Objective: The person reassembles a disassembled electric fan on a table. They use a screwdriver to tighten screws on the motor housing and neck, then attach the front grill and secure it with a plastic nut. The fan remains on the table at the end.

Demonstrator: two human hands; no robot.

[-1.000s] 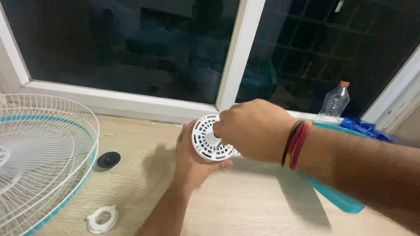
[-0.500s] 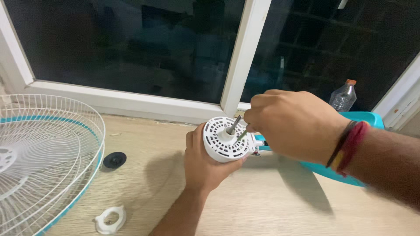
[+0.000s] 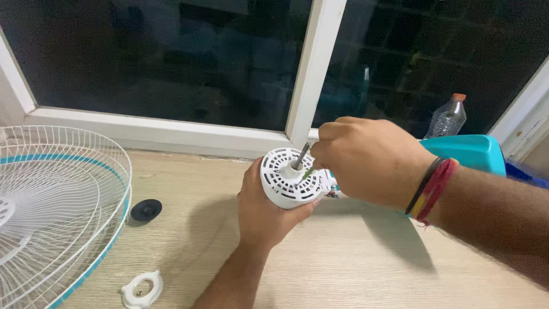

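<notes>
My left hand grips a white round fan motor housing with slotted vents, held above the wooden table. A metal shaft sticks out of the middle of the housing. My right hand, with red and dark bands on the wrist, is closed around a small tool with a thin green tip. That tip touches the housing's face just right of the shaft. The tool's handle is hidden inside my fist.
A white wire fan grille with a teal rim lies at the left. A black round cap and a white plastic ring nut lie on the wooden table. A teal fan body, a clear bottle and the window frame stand behind.
My right hand has lifted off the housing's centre and shifted right, uncovering the metal shaft. The green tool tip now rests on the housing's face. My left hand has kept its hold.
</notes>
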